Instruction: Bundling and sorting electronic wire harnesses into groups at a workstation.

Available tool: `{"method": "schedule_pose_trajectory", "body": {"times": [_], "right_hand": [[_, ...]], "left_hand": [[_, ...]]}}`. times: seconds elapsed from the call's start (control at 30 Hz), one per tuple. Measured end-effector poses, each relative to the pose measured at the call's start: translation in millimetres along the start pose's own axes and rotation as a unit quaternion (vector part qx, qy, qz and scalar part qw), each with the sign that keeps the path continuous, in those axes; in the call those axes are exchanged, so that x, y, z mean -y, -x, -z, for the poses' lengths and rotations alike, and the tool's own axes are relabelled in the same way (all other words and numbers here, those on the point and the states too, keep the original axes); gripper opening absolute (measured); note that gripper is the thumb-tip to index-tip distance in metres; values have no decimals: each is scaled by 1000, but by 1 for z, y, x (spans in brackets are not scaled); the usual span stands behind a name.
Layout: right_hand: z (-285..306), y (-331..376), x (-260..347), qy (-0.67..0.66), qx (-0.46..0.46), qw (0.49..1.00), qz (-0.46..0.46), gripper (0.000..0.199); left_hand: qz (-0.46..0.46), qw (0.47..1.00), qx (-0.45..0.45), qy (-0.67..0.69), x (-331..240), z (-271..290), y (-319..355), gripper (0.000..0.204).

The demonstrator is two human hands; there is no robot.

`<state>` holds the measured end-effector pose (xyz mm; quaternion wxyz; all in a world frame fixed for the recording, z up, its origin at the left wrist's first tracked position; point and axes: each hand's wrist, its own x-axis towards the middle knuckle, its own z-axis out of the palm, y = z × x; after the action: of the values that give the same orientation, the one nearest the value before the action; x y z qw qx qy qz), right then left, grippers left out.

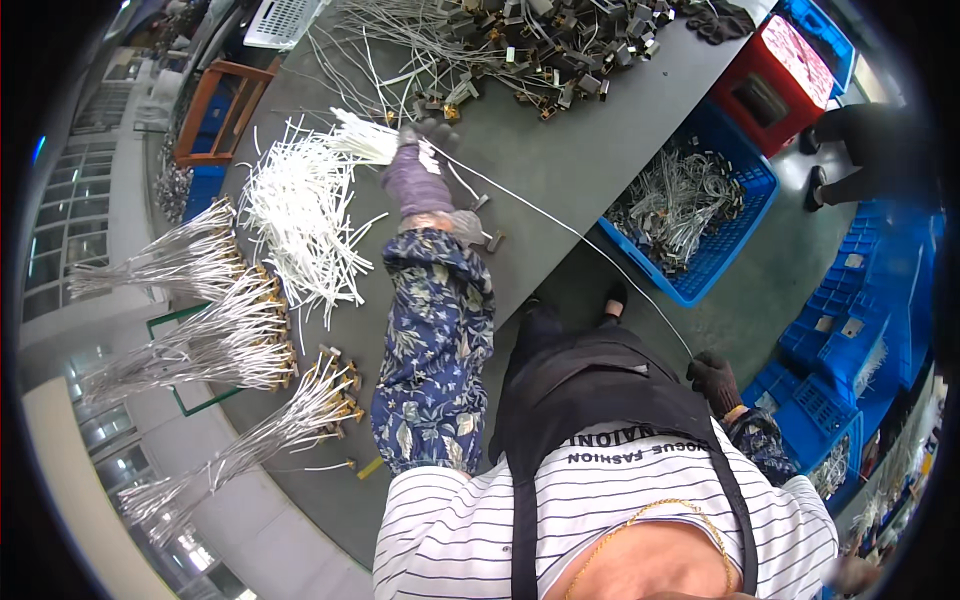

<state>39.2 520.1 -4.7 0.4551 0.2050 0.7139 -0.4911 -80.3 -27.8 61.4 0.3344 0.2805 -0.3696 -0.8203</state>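
A long thin white wire (pixel 575 232) stretches from the table across to my right side. My left hand (pixel 428 135), in a grey-purple glove, is closed around its far end, beside a bundle of white sleeves (pixel 365 140). At the other end my right hand (pixel 712 378), in a dark brown glove, grips the wire, held low beside my apron. Small grey connectors (pixel 493 241) lie by my left wrist. Left of that arm spreads a loose heap of white sleeves (pixel 300 215). My left fingertips are partly hard to make out.
Wires with dark connectors (pixel 540 50) pile up at the table's (pixel 610 125) far side. Bundled wires (pixel 235 335) lie at its left edge. A blue crate (pixel 690 290) of wires and a red box-like stool (pixel 765 95) stand right. Another person's legs (pixel 850 150) show beyond.
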Motion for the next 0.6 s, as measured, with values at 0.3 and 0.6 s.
{"method": "schedule_pose_trajectory", "body": {"times": [0.3, 0.6], "right_hand": [[0, -8, 9, 46, -14, 998, 36, 17], [-26, -10, 43, 100, -33, 994, -11, 18]], "left_hand": [[-19, 998, -27, -56, -46, -6, 0, 26], [75, 914, 173, -359, 101, 41, 62, 49]]}}
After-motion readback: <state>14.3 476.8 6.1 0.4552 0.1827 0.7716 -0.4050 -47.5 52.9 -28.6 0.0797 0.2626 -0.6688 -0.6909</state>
